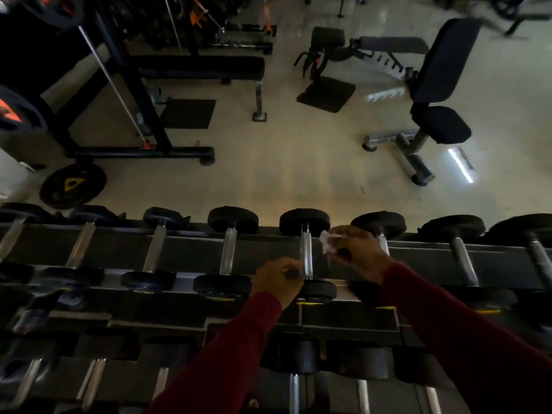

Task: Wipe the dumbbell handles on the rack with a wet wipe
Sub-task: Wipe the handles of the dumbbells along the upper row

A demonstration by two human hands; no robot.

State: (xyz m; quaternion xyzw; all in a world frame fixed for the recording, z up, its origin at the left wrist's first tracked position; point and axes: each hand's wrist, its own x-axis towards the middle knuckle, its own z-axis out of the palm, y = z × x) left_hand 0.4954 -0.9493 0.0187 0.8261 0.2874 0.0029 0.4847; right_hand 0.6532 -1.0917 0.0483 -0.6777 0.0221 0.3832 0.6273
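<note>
The rack runs across the lower half of the view, its top tier carrying a row of dumbbells laid side by side, each with a chrome handle between two black heads. A lower tier beneath holds more dumbbells, dim and partly hidden by the arms.

The left hand has its grip curled at the near end of one dumbbell handle in the middle of the top tier, just above that dumbbell's near head; the fingers appear to close on the handle, though blur makes the contact hard to judge.

The right hand hovers just right of the same handle, near the far edge of the rack, its grip pinching a crumpled white wet wipe. The wipe sits close beside the handle's far end; whether it touches the chrome cannot be told.

Both arms wear dark red sleeves.

Beyond the rack, on the floor, stand an adjustable bench, a flat bench and a weight plate.
</note>
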